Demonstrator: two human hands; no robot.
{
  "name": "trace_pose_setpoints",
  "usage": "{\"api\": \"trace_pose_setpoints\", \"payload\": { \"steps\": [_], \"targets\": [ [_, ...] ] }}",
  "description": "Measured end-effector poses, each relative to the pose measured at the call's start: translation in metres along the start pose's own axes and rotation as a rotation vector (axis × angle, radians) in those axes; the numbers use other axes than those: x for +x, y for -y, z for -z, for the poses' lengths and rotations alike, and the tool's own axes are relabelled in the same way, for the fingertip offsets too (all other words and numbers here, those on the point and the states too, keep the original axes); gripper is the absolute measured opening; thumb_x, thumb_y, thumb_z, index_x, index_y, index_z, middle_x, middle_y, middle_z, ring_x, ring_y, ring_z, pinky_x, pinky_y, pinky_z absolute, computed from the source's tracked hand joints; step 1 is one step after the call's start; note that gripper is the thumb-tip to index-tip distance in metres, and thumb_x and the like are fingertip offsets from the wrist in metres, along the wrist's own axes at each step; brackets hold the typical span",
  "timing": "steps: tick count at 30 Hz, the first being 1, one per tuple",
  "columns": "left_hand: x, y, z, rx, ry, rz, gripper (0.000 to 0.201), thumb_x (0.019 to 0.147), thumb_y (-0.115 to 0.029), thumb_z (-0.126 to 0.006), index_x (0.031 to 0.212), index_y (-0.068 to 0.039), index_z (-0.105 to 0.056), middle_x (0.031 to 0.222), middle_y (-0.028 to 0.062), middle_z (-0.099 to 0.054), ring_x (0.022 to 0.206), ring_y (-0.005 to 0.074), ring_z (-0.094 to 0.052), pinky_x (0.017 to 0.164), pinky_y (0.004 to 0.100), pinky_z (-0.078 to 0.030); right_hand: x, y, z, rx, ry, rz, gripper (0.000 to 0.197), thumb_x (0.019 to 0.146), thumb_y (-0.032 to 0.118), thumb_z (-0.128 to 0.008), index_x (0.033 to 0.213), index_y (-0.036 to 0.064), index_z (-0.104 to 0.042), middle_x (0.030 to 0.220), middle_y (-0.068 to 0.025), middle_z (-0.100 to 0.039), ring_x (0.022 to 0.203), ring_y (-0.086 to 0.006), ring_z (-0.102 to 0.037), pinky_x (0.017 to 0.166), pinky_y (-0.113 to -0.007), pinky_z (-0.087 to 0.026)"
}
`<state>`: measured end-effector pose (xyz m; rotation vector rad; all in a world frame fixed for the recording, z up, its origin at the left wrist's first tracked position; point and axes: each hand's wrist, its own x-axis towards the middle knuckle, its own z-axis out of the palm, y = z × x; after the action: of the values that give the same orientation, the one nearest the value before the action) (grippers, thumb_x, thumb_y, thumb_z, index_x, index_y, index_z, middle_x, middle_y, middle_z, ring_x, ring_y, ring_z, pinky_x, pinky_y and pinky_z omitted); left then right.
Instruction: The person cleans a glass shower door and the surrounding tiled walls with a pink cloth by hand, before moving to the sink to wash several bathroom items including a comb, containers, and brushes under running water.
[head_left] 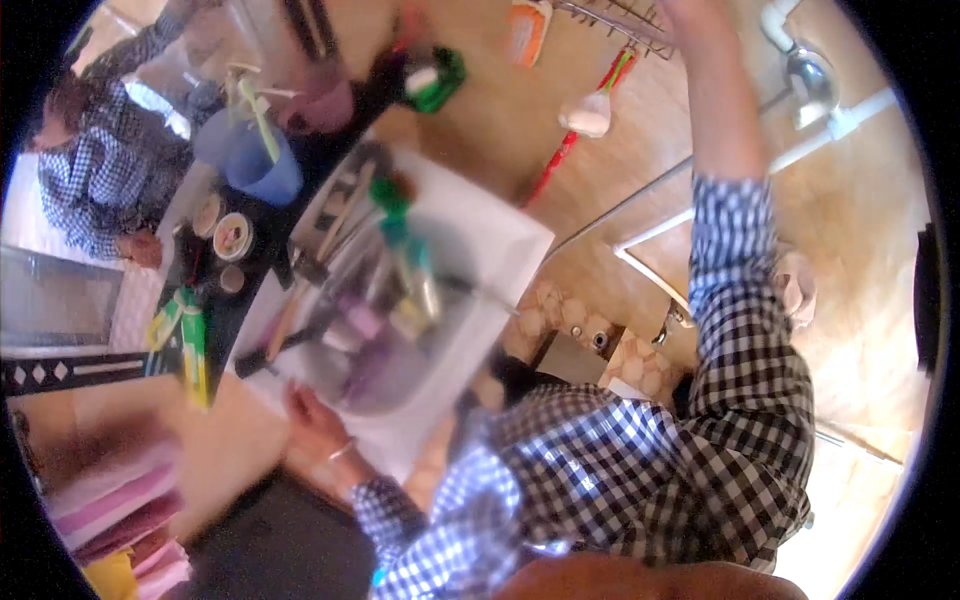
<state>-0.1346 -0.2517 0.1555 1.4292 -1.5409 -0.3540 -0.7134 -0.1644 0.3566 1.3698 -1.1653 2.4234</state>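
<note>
My left hand [318, 428], a thin bangle on its wrist, lies by the front rim of a white sink [500, 235]. Its fingers are a little blurred, apart and without anything in them. The sink holds a jumble of smeared things: a green-capped clear bottle [418, 268], purple and pink pieces [362, 325], and long-handled tools across its left side. My right arm [735, 230] stretches far up beside a wire rack [615, 20] on the wall. The right hand [690, 10] is cut off by the upper edge, so its fingers are hidden.
A dark counter carries a blue tub [262, 165], a pink mug [322, 98], a small round container [233, 236] and green-yellow bottles [192, 340]. A white-headed brush [588, 115] hangs from the rack. Pipes [650, 275] run along the right wall. A checked-shirted person [105, 170] shows at far left.
</note>
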Motion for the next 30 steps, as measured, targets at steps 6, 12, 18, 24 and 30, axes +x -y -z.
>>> {"api": "trace_pose_setpoints", "payload": {
  "steps": [6, 12, 18, 24, 30],
  "targets": [
    [-0.008, -0.007, -0.129, -0.657, 0.506, 0.022, 0.02, 0.083, -0.001, -0.057, 0.103, 0.003, -0.06, 0.098, 0.0115, -0.063, 0.087, 0.018, -0.058, 0.076, 0.0299, -0.048, -0.153, -0.008, -0.008, 0.273, 0.042, -0.362, 0.027, 0.084, 0.005, -0.058, 0.111, 0.0023, -0.056, 0.102, -0.0058, -0.063, 0.089, -0.0155, -0.061, 0.079, -0.031, -0.05],
    [-0.021, -0.181, -0.238, -0.099, 0.663, -0.734, 0.023, 0.081, -0.009, -0.063, 0.104, -0.008, -0.063, 0.09, 0.014, -0.065, 0.079, 0.0259, -0.062, 0.069, 0.0348, -0.049, -0.22, -0.053, 0.016, 0.557, -0.229, -0.762, 0.019, 0.083, 0.008, -0.058, 0.101, 0.0012, -0.055, 0.092, -0.0063, -0.06, 0.082, -0.0185, -0.06, 0.074, -0.035, -0.051],
    [0.011, -0.269, -0.325, 0.014, 0.534, -0.823, 0.02, 0.085, -0.02, -0.055, 0.096, -0.005, -0.063, 0.086, 0.0164, -0.064, 0.079, 0.0336, -0.061, 0.07, 0.0409, -0.048, -0.234, -0.075, 0.008, 0.537, -0.273, -0.867, 0.022, 0.083, 0.007, -0.056, 0.104, 0.0009, -0.053, 0.091, -0.0074, -0.059, 0.081, -0.0198, -0.06, 0.074, -0.04, -0.053],
    [0.069, -0.256, -0.367, -0.155, 0.268, -0.885, 0.017, 0.079, -0.022, -0.061, 0.084, -0.006, -0.058, 0.077, 0.0166, -0.061, 0.077, 0.0341, -0.059, 0.067, 0.0407, -0.048, -0.236, -0.077, -0.015, 0.465, -0.118, -0.923, 0.02, 0.082, 0.005, -0.056, 0.101, 0.002, -0.052, 0.093, -0.0077, -0.059, 0.085, -0.0208, -0.06, 0.074, -0.041, -0.053],
    [0.068, -0.268, -0.332, -0.466, 0.483, -0.527, 0.009, 0.082, -0.012, -0.06, 0.084, -0.003, -0.059, 0.079, 0.0084, -0.062, 0.074, 0.0231, -0.058, 0.069, 0.0336, -0.046, -0.251, -0.074, -0.011, 0.435, -0.101, -1.089, 0.019, 0.08, 0.003, -0.057, 0.098, 0.0031, -0.051, 0.089, -0.0075, -0.059, 0.081, -0.0214, -0.061, 0.069, -0.038, -0.053]
  ]
}}
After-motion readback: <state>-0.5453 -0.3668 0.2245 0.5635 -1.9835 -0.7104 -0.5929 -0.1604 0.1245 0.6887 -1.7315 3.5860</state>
